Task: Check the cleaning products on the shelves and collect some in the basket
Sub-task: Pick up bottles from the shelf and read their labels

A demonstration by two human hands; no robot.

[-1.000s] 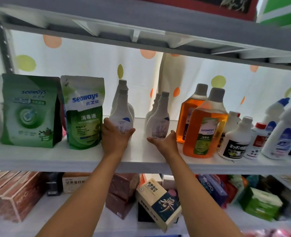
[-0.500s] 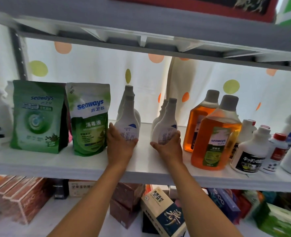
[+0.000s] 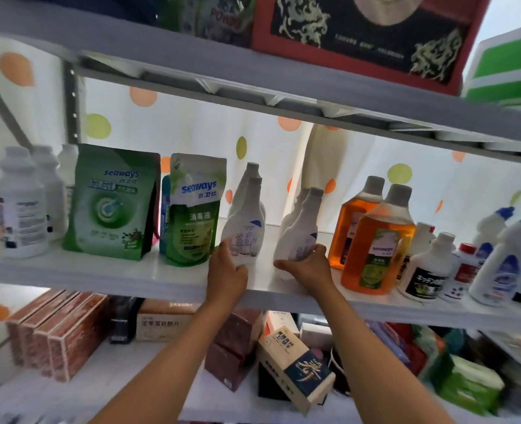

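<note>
Hands first: we have both raised to the white shelf (image 3: 100, 272), each at the base of a white bottle. Our left hand (image 3: 227, 270) rests against the lower left side of the left white bottle (image 3: 244, 231), fingers loosely curled at its foot; whether they actually clasp it we cannot tell. That bottle stands upright and its label carries large Chinese characters under a small blue mark. Our right hand (image 3: 309, 266) grips the right white bottle (image 3: 300, 237), thumb under the base and fingers curled around its lower front; this bottle leans slightly to the right. Behind each of the two stands another of the same shape.

Left of them we read "seaways" on two pouches: a green bag (image 3: 112, 203) with a round swirl emblem, and a white-and-green pouch (image 3: 193, 209) with "seaways", 水卫仕 and 消毒液. Further left stand white bottles (image 3: 20, 206) with fine print too blurred to read.

Right of our hands, two amber bottles (image 3: 378, 243) with grey caps; the front one has a green "seaways" label. Beyond it, a white bottle with a black label (image 3: 425, 270) bearing Japanese lettering, then blue-capped bottles (image 3: 506, 261).

On the lower shelf a tilted carton (image 3: 295, 365) shows Chinese writing we cannot make out.
</note>
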